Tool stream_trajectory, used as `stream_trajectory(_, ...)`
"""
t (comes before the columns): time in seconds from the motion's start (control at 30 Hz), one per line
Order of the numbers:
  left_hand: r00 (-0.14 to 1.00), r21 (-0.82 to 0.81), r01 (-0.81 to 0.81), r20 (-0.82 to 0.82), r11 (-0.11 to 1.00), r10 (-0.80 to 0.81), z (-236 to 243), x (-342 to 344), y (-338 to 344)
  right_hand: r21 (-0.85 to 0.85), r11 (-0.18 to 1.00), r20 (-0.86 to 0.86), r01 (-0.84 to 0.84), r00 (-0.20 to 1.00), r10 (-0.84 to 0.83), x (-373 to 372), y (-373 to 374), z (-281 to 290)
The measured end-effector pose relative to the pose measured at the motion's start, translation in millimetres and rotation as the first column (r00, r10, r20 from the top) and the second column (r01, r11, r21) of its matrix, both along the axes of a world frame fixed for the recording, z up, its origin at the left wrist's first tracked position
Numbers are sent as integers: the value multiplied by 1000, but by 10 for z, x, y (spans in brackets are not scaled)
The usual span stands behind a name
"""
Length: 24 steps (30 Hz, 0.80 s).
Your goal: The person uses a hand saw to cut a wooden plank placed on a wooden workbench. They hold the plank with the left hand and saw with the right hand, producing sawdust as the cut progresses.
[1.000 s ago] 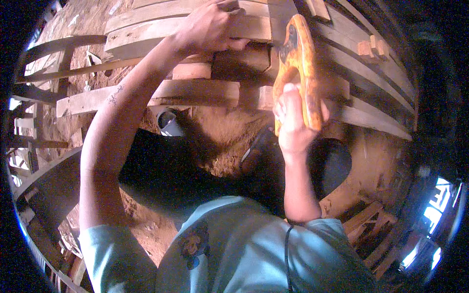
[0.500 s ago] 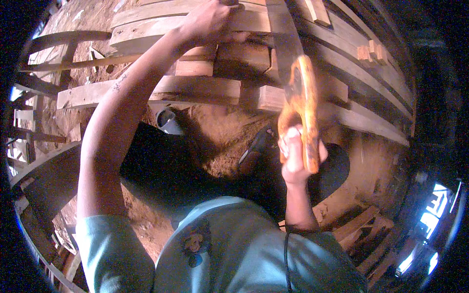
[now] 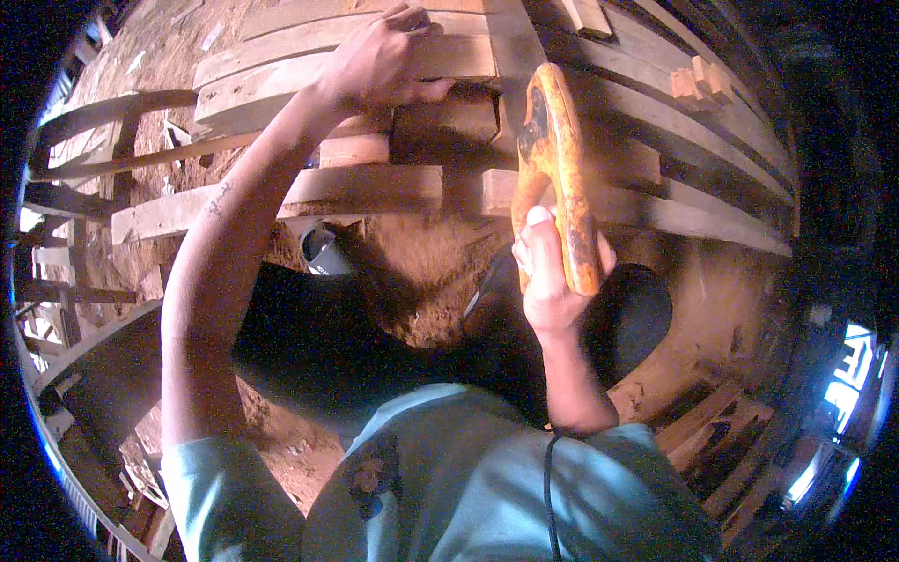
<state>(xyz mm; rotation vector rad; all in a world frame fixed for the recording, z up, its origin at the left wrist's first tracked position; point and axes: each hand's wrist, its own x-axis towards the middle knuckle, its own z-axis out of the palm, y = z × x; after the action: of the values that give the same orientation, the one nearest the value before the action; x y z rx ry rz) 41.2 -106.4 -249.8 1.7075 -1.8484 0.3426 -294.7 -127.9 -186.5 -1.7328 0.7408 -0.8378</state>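
My right hand (image 3: 552,276) is closed around the worn orange-yellow handle of a handsaw (image 3: 562,178). The saw's grey blade (image 3: 517,47) points away from me and lies along the cut end of a wooden plank (image 3: 459,56). Its far tip is out of the picture. Reaching forward, my left hand (image 3: 384,61) grips this plank just left of the blade, fingers over the top and thumb low against the near edge. Below the plank, shorter wooden blocks (image 3: 356,150) and a thick beam (image 3: 375,187) support the stack.
To the right, long boards (image 3: 693,140) run side by side with small wood offcuts (image 3: 702,82) on them. Reddish dirt (image 3: 412,262) covers the ground between my legs. A dark cup-like object (image 3: 321,245) lies near my left leg. Slatted wood (image 3: 712,440) is at lower right.
My right hand has pushed the saw forward, away from my body. My left hand keeps its grip on the plank. The whole view has shifted slightly.
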Motion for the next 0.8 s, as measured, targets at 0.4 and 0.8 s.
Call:
stream_trajectory(0.4, 998, 105, -42, 41, 994, 38, 194, -143, 2, -253, 967, 25, -16, 999, 24, 522, -267, 64)
stream_trajectory(0.8, 987, -51, -161, 8, 986, 162, 40, -26, -73, -277, 960, -266, -47, 964, -30, -1227, 14, -192)
